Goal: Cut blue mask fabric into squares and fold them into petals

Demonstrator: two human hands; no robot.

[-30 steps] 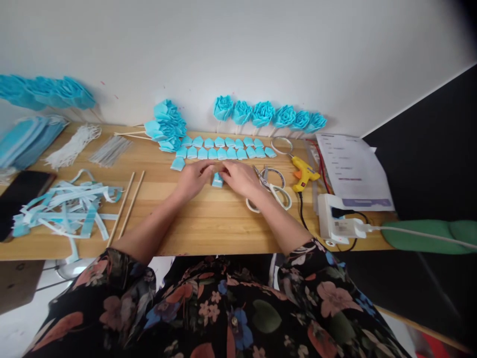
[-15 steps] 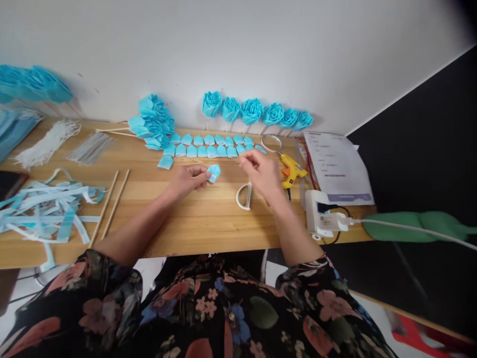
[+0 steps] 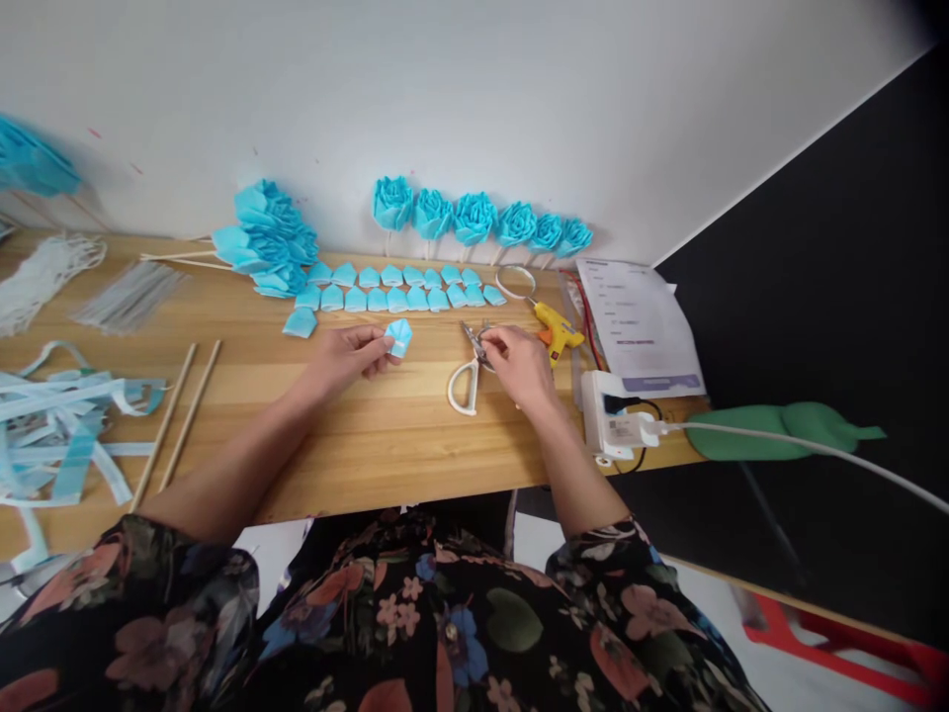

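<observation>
My left hand point(image 3: 356, 353) pinches a small folded light-blue petal point(image 3: 398, 338) between thumb and fingers, a little above the table. The petal is pointed at the top, with a pale strip low on it. My right hand point(image 3: 517, 364) is closed, fingertips together, over the scissors point(image 3: 464, 388). The scissors' white handle loop and metal tip show to its left; the rest is under the hand. Whether the fingers grip the scissors or something small is hidden. Beyond both hands, folded blue petals point(image 3: 395, 299) lie in two rows.
A yellow glue gun point(image 3: 556, 331) and a tape ring point(image 3: 515, 282) lie right of the rows. Blue flowers point(image 3: 474, 220) lean on the wall; more point(image 3: 267, 237) lie left. Wooden sticks point(image 3: 189, 415), cut strips point(image 3: 74, 425), a power strip point(image 3: 602, 415) and printed paper point(image 3: 642, 326) are around.
My right hand has come down and to the right, uncovering the scissors' metal tip. My left hand still holds the petal, now turned more upright. The whole view has shifted slightly.
</observation>
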